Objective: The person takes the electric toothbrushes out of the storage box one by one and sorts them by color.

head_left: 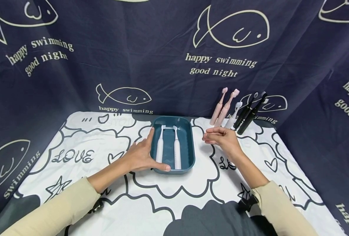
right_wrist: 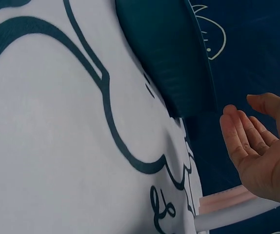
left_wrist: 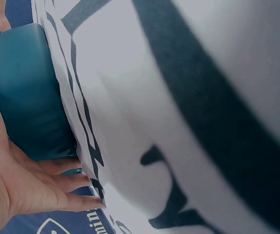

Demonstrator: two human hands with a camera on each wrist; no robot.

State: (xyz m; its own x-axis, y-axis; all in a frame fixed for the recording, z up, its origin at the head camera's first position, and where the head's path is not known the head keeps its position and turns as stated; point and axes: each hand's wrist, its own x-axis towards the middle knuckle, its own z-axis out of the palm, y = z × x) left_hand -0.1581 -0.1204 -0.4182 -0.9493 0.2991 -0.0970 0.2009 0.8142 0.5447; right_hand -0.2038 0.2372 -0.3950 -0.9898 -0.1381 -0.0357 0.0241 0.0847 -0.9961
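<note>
Left hand (head_left: 139,155) spread flat against teal tray (head_left: 189,144) holding two white toothbrushes (head_left: 168,147); right hand (head_left: 221,137) empty, fingers loosely extended, apparently hovering beside tray.

Toothbrushes (head_left: 236,109) block back right; front cloth (head_left: 174,193) open.
</note>
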